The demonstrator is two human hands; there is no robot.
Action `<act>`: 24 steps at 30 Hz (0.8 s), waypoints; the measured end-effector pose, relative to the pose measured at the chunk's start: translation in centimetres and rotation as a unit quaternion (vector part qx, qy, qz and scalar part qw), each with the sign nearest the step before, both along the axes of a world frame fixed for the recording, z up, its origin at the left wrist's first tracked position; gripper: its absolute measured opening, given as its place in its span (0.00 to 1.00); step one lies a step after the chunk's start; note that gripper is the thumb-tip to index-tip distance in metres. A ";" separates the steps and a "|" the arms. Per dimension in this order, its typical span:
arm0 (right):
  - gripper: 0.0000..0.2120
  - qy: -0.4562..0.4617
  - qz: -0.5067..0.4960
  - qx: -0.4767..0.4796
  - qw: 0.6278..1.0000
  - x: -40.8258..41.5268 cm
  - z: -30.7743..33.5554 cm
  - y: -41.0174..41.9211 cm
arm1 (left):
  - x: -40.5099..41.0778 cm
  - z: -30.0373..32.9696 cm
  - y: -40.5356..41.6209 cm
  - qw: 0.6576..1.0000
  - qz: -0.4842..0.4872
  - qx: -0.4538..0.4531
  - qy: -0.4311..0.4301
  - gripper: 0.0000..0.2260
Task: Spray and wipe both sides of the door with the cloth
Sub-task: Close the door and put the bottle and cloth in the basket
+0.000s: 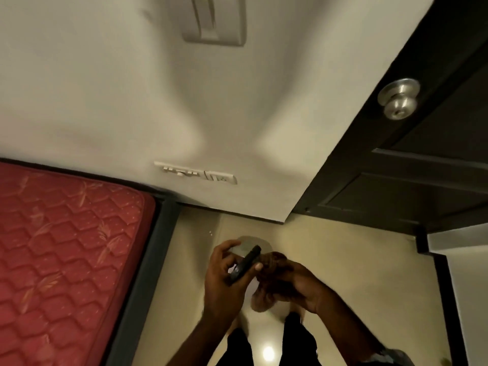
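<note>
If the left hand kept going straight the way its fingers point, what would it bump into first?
Probably the wall, low down near the outlet strip. The left hand, holding a dark spray bottle, points up and away over bare floor. Depth is hard to judge here.

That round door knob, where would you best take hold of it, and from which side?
Wrap the grip around the knob's rounded silver head, coming straight at the dark door's face. The head bulges out on a narrower neck, so fingers can close behind it. Both hands are busy now.
</note>
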State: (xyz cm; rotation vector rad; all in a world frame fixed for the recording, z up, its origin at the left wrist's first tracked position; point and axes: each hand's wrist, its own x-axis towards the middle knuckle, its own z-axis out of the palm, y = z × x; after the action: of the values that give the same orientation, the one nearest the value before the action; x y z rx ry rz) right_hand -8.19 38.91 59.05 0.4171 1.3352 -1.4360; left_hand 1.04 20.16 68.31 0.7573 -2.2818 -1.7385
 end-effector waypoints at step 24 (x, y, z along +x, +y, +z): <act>0.21 0.260 0.188 0.186 0.929 -0.1 -45.6 -11.3 | -0.8 -51.1 -11.5 0.971 0.129 0.120 -0.160 0.09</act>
State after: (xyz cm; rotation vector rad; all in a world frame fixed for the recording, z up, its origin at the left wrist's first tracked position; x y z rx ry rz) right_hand -8.25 27.59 13.45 0.0013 2.0083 -0.9961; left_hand 0.22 8.63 17.20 1.4079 -2.0492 -1.8977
